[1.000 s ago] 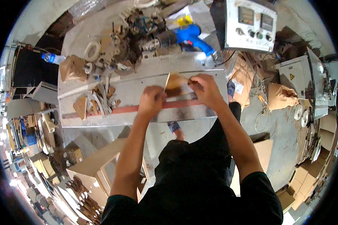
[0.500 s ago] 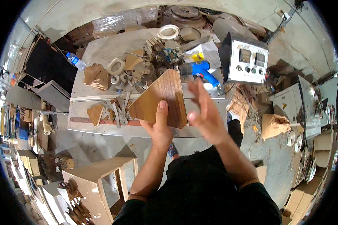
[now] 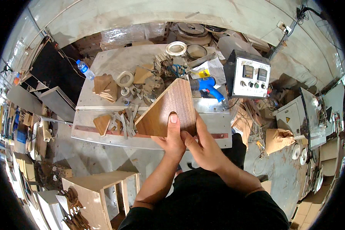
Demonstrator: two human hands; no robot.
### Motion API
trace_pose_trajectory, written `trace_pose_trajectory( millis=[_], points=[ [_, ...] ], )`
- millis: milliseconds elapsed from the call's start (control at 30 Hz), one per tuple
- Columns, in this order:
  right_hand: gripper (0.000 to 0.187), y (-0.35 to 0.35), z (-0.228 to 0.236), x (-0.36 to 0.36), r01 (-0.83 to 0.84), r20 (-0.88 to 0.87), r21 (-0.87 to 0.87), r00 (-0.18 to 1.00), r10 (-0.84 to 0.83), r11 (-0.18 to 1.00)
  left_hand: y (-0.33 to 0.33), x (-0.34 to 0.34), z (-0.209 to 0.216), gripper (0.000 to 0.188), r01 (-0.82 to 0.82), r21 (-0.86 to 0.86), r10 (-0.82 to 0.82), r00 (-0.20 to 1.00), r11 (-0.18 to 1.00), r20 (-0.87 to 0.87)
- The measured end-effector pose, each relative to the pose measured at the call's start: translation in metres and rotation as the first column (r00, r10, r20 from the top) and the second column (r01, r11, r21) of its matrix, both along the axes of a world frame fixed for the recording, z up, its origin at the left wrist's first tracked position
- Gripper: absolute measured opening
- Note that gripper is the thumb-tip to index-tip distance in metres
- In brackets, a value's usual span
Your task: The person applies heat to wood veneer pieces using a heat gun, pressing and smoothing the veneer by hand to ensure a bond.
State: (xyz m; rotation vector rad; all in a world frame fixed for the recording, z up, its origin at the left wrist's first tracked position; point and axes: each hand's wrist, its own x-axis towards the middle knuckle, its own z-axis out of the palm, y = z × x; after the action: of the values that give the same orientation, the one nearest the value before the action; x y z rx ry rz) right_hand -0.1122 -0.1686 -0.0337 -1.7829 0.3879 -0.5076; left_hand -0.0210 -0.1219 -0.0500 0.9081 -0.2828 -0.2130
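A flat wooden panel with a slanted edge [image 3: 170, 107], brown and wood-grained, is held up above the near side of the workbench. My left hand [image 3: 171, 138] grips its lower edge, thumb lying flat on the face and fingers hidden behind. Against the panel's lower right edge rests my right hand [image 3: 203, 149], its fingers going behind the board and its thumb beside my left one. Left of the panel on the bench lie thin offcut strips [image 3: 127, 122] and a small wooden piece [image 3: 102, 124]. Behind it are a blue cordless drill [image 3: 207, 86] and a stack of similar wooden pieces [image 3: 105, 87].
The metal-topped workbench [image 3: 107, 140] also carries a white ring [image 3: 176, 48] and papers. A control box [image 3: 251, 74] with dials stands at its right. A water bottle [image 3: 85, 69] is at the left edge. An open wooden frame cabinet [image 3: 92, 182] stands on the floor at lower left.
My right hand has come in from the right, where it was apart and blurred, and now touches the panel's right edge. The panel sits slightly lower in view, still in my left hand.
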Motion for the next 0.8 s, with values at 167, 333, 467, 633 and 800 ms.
trace_pose_trajectory(
  millis=[167,333,467,633,800],
  points=[
    [0.075,0.006,0.013,-0.007,-0.056,0.049,0.083,0.997,0.053,0.995,0.002,0.006,0.006,0.045,0.005,0.019,-0.004,0.997,1.000,-0.079],
    [0.078,-0.023,-0.005,-0.010,-0.025,0.424,0.119,0.905,-0.028,0.993,-0.001,0.001,0.018,0.046,0.132,-0.045,-0.140,0.943,0.990,-0.303],
    [0.084,-0.039,0.030,0.013,0.285,0.732,0.021,0.649,-0.209,0.958,0.000,-0.018,0.029,0.042,0.205,-0.009,-0.199,0.941,0.979,-0.274],
    [0.090,-0.030,0.054,0.018,0.347,0.841,0.071,0.484,-0.243,0.935,-0.008,-0.035,0.024,0.042,0.237,-0.082,-0.251,0.927,0.968,-0.280],
    [0.089,-0.025,0.058,0.009,0.276,0.837,0.185,0.459,-0.299,0.943,-0.006,-0.046,0.037,0.044,0.236,-0.155,-0.274,0.910,0.959,-0.311]
  ],
)
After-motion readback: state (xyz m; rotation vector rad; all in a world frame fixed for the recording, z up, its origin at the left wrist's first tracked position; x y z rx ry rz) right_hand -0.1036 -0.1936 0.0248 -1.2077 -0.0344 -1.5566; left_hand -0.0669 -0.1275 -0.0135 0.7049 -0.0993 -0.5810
